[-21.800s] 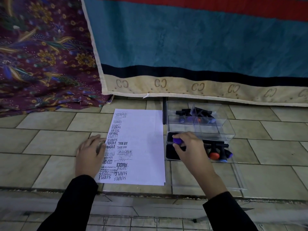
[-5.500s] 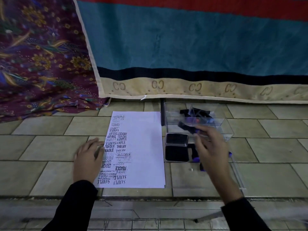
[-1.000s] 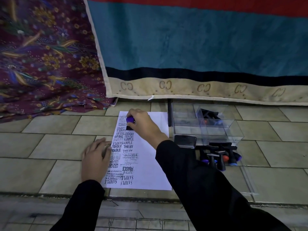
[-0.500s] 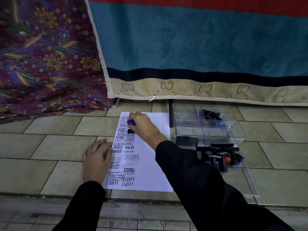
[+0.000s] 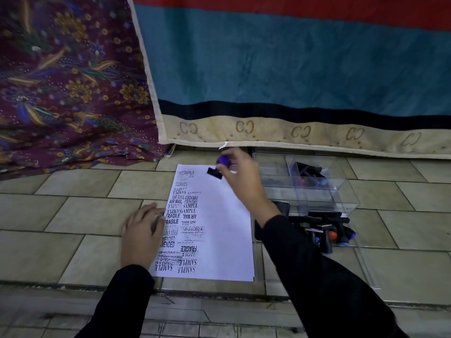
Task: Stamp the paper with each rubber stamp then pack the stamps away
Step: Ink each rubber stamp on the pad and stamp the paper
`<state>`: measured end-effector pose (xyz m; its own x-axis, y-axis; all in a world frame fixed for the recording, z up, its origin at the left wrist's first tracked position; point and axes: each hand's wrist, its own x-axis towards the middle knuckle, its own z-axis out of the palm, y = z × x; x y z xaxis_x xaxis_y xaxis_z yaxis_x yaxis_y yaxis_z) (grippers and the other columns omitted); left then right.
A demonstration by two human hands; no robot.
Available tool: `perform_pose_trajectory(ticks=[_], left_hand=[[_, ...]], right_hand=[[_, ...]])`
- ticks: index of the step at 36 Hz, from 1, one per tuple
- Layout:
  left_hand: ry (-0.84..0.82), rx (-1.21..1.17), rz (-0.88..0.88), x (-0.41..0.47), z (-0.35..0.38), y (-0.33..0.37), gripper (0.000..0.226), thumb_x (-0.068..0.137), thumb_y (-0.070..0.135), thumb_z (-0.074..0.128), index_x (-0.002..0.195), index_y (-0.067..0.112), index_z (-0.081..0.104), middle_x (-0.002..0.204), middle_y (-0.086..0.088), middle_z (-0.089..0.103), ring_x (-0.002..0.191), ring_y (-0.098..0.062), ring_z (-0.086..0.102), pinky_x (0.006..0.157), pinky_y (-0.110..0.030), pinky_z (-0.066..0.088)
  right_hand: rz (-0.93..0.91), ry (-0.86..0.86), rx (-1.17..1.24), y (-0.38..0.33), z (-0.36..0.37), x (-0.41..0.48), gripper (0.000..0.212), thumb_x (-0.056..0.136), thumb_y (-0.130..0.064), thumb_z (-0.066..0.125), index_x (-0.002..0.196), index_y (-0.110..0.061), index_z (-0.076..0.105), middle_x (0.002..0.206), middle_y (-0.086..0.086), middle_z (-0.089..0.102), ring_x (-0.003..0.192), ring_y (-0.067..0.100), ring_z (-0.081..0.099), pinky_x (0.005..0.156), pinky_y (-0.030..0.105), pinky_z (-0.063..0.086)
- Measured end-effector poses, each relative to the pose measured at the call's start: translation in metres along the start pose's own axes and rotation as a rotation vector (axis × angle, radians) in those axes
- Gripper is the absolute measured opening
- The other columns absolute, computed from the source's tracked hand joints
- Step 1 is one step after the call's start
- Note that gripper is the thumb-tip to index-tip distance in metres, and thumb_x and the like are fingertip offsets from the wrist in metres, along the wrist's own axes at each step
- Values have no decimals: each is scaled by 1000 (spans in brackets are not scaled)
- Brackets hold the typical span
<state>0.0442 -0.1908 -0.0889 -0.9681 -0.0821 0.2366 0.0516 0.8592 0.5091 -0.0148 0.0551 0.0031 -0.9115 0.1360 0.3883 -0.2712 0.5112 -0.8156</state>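
A white sheet of paper (image 5: 227,230) lies on the tiled floor, its left half covered in black stamp prints. My left hand (image 5: 142,234) rests flat on the sheet's left edge, fingers spread. My right hand (image 5: 240,178) hovers over the paper's top edge, gripping a purple-handled rubber stamp (image 5: 219,167) that is tilted and lifted off the sheet. A fresh boxed print (image 5: 186,173) shows at the top left of the paper. Several more stamps (image 5: 327,229) lie in a pile right of the paper.
A clear plastic box (image 5: 317,189) with compartments stands right of the paper, a few stamps inside at its back. A black ink pad (image 5: 283,207) peeks out behind my right forearm. A teal blanket (image 5: 292,69) and patterned maroon cloth (image 5: 68,81) hang behind.
My right hand has lifted the purple stamp off the paper and moved it up and to the right, leaving a new print near the top left. My left hand has stayed put.
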Motion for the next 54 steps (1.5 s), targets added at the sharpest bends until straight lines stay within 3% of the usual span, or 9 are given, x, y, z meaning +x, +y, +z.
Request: perform_pose_trajectory(ticks=[3, 7, 15, 27, 46, 54], left_hand=[[-3, 6, 0, 0, -1, 0, 20, 93, 21, 59, 110, 24, 68, 132, 3, 58, 122, -23, 48, 107, -45, 28], [-11, 14, 0, -1, -2, 1, 21, 95, 22, 57, 112, 23, 67, 134, 4, 57, 123, -23, 47, 108, -44, 26], [-6, 4, -7, -2, -3, 5, 20, 94, 20, 58, 111, 22, 68, 133, 2, 58, 122, -24, 48, 107, -43, 27], [9, -14, -6, -2, -3, 6, 19, 92, 18, 61, 109, 22, 69, 131, 1, 59, 121, -26, 49, 106, -45, 29], [-11, 2, -8, -4, -6, 9, 21, 93, 19, 59, 112, 20, 68, 134, -1, 58, 122, -28, 48, 106, -45, 27], [-28, 9, -18, -5, -7, 13, 23, 95, 19, 56, 114, 19, 67, 135, -1, 57, 124, -27, 47, 107, -44, 26]], right_hand=[[-1, 62, 11, 3, -32, -19, 28, 82, -14, 70, 109, -13, 64, 99, -1, 65, 81, -1, 62, 73, 7, 50], [-6, 95, -77, 13, -69, -52, 25, 79, -11, 72, 103, -13, 68, 96, 2, 66, 80, 6, 65, 77, 19, 55], [-41, 99, -159, 19, -103, -91, 26, 78, -12, 74, 104, -13, 69, 92, -5, 64, 80, 5, 65, 75, 14, 53], [-47, -41, -206, 36, -107, -112, 27, 77, -12, 75, 104, -13, 71, 92, -3, 65, 79, 11, 65, 74, 32, 57], [-80, -112, -205, 37, -104, -116, 29, 73, -9, 78, 101, -13, 72, 86, -3, 64, 77, 6, 62, 72, 21, 53], [-26, -105, -207, 35, -104, -111, 29, 72, -9, 79, 100, -14, 72, 88, -4, 66, 75, 10, 64, 72, 22, 53]])
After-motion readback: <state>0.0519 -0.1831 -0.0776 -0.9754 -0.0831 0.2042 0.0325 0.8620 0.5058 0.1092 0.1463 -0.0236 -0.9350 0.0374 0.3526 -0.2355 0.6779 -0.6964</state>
